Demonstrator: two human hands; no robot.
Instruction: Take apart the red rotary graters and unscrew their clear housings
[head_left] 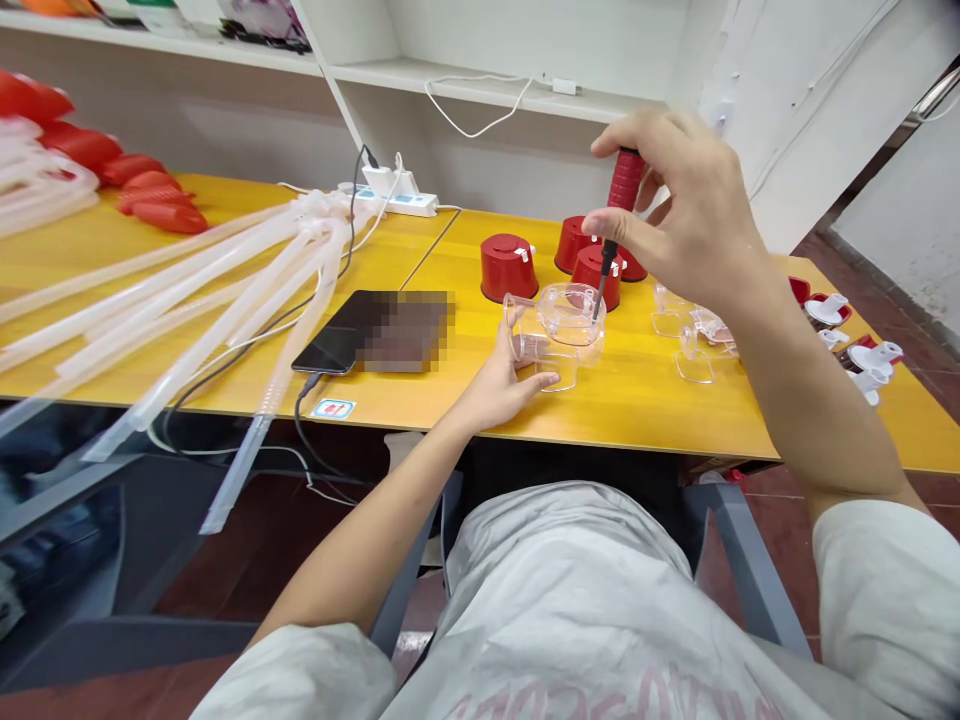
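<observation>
Screwdriver (610, 250) and clear plastic housing (571, 325) meet in front of the person, near the front edge of the yellow bench (637, 412). The right hand (694, 205) is up above the housing and off to its right, thumb against the red grip and the other fingers curled round and over its top end, so it is closed around the tool. The screwdriver's long axis stands steep but not plumb: the handle leans up and to the right, and the thin shaft runs down and a little left to the right-hand part of the housing's round top. Whether the tip sits in a screw or only rests against the plastic is too small to tell.

The left hand (496, 385) lies low at the housing's left and near side, thumb stretched out along the front and fingers around the left part, steadying it; the fingertips are partly hidden behind the see-through wall. It is the hand nearer the housing, while the right reaches it only through the tool.

Just beyond the housing stand several red cups (508, 270). To its right lie more clear plastic pieces (694, 366), and left of the left hand is a dark tablet (337, 338).
</observation>
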